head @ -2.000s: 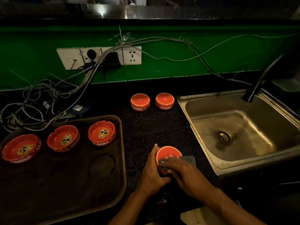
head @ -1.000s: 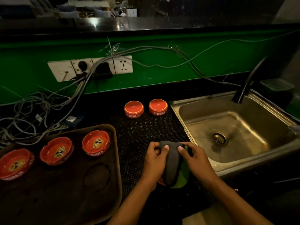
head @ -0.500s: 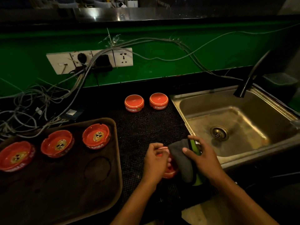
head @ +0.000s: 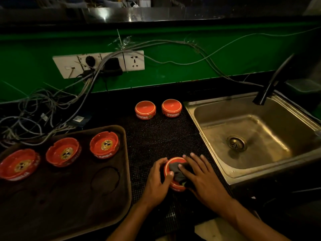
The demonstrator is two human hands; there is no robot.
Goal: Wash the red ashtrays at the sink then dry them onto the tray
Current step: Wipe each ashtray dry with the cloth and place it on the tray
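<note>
Since half second ago: round red ceramic ashtray (head: 174, 173) turned base-up on mat; left hand (head: 157, 180) grips its side, right hand (head: 201, 176), fingers flat, presses dark grey cloth (head: 178, 172) on base. Drying step; next, carry to brown tray (head: 111, 214).

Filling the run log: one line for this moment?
step: drying | left hand grips upturned ashtray | right hand presses cloth | tray: three

Round red ceramic ashtray (head: 174, 173) upside down on the black mat, partly covered by a dark grey cloth (head: 177, 171), two more (head: 145, 110) (head: 171, 107) inverted near the steel sink (head: 246, 136), three upright (head: 104, 144) (head: 63, 151) (head: 18, 164) lined on the brown tray (head: 69, 197).
</note>
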